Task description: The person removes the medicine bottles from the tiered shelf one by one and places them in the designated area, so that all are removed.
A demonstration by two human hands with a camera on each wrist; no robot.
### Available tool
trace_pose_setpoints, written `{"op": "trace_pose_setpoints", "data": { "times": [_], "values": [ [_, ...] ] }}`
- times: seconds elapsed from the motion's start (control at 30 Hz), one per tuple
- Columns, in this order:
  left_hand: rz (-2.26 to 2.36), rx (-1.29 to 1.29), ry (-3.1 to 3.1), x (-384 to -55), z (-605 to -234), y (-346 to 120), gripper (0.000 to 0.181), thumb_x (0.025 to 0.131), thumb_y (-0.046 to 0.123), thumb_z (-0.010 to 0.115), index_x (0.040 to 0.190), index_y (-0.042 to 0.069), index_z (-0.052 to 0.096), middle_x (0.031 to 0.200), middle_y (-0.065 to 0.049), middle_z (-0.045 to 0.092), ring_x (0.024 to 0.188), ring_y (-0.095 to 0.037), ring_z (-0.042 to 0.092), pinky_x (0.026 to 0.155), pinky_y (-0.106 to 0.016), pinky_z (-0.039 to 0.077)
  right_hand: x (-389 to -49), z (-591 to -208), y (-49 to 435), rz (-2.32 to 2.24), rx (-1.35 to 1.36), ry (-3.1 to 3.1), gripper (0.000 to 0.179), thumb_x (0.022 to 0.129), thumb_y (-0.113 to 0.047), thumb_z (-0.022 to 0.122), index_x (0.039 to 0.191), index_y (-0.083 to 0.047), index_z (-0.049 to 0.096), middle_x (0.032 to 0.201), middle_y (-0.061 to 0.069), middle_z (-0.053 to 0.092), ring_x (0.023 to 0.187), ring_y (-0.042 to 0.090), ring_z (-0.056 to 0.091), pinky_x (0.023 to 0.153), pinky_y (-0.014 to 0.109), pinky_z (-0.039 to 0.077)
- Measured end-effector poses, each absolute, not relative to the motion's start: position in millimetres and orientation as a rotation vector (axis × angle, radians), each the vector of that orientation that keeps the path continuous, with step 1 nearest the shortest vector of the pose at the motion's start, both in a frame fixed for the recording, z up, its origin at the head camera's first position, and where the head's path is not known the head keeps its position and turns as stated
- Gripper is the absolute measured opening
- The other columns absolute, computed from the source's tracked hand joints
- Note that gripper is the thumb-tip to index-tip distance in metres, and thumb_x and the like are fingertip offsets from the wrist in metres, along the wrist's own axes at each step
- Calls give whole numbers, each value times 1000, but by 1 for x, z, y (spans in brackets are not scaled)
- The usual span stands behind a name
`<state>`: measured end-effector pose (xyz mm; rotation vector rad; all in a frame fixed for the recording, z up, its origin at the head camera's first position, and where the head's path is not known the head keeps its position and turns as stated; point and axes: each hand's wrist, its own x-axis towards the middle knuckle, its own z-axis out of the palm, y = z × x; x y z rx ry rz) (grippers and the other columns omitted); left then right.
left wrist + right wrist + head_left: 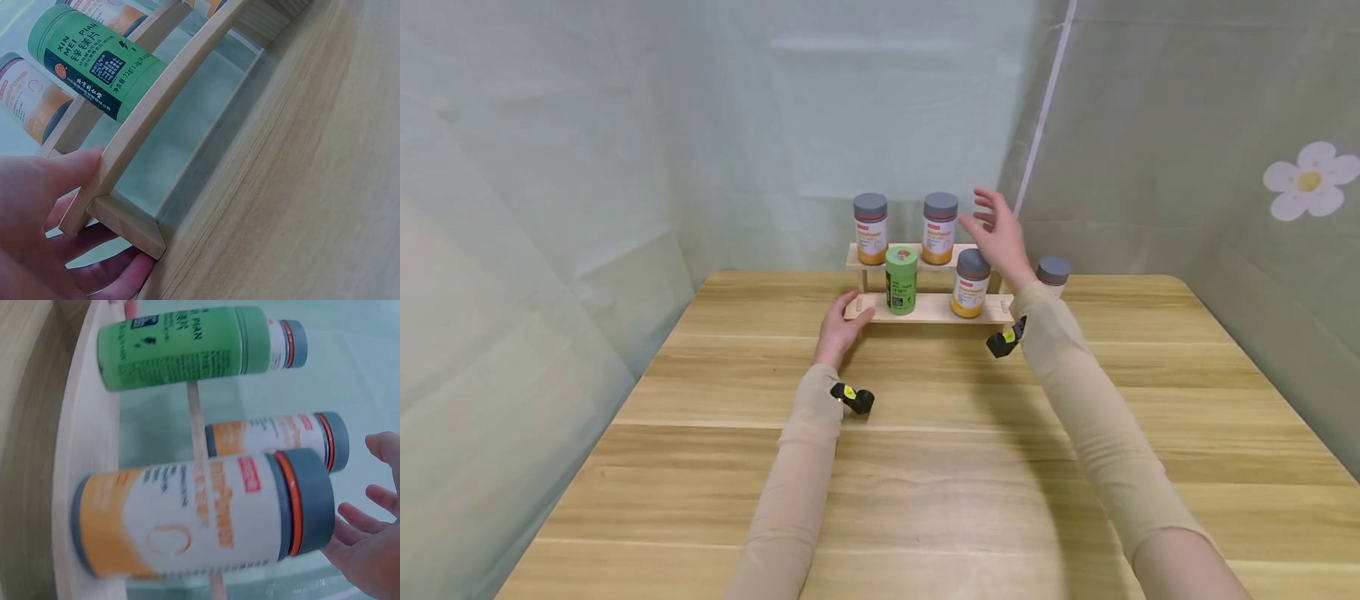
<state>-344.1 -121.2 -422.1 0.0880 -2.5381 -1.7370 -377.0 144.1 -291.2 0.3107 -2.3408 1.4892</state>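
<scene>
So my left hand is down at the left end of the little two-step wooden rack, fingers curled around the corner of the bottom step. The left wrist view shows my thumb along the front rail and fingers tucked under the end piece. My right hand is up in the air with fingers spread and relaxed, holding nothing, just beside the right-hand orange-label jar on the top step and above the orange-label jar on the bottom step.

The rack sits at the far middle of the worktop, close to the back curtain. It's pale bare wood, thin slats, squared edges, so I'd guess light and stiff but easy to tip with stuff loaded on it. That's probably why steadying it from the end feels right.

The jars are smooth plastic cylinders with flat grey caps and glossy labels. Likely light and a bit slippery, so I'd wrap around the body or pinch the cap from above. The green canister on the bottom step has a matching green lid. Another orange-label jar on the top step, left side, and one more grey-capped jar stands off the rack to its right, partly hidden behind my wrist.
</scene>
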Motion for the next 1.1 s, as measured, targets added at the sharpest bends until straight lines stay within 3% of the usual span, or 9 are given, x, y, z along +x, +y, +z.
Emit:
{"op": "trace_pose_setpoints", "data": {
  "times": [0.2, 0.43, 0.67, 0.87, 1.1],
  "values": [
    [-1741, 86, -2533, -345, -421, -122, 59, 93, 32, 64, 146, 17, 42, 156, -9, 36, 146, -29, 30, 122, -43, 23, -382, -286, 131, 1596, 306, -2329, 60, 94, -25, 63, 146, -11, 36, 150, 14, 41, 136, 33, 46, 115, 43, 37],
    [-1739, 72, -2512, -346, -422, -122, 58, 93, 29, 64, 146, 14, 43, 155, -10, 37, 145, -29, 32, 122, -41, 24, -390, -286, 117, 1868, 119, -2341, 73, 91, -32, 66, 151, -19, 26, 157, 7, 29, 144, 25, 33, 117, 40, 34],
    [-1756, 90, -2510, -345, -421, -118, 59, 93, 31, 65, 145, 16, 43, 155, -10, 38, 145, -28, 32, 122, -42, 25, -396, -283, 115, 1907, 70, -2403, 80, 88, -29, 69, 152, -22, 22, 158, 8, 26, 143, 25, 34, 117, 40, 34],
    [-1748, 75, -2516, -346, -420, -119, 59, 93, 31, 65, 146, 16, 43, 155, -11, 37, 145, -29, 32, 121, -43, 25, -403, -280, 114, 1889, 76, -2455, 81, 87, -30, 70, 152, -18, 23, 158, 11, 28, 144, 24, 33, 119, 39, 31],
    [-1768, 70, -2538, -344, -421, -119, 61, 93, 33, 64, 147, 17, 41, 157, -10, 35, 146, -29, 30, 122, -44, 23, -409, -284, 114, 1949, 130, -2439, 72, 88, -27, 70, 147, -13, 33, 150, 11, 41, 139, 24, 40, 118, 39, 32]
  ]
}}
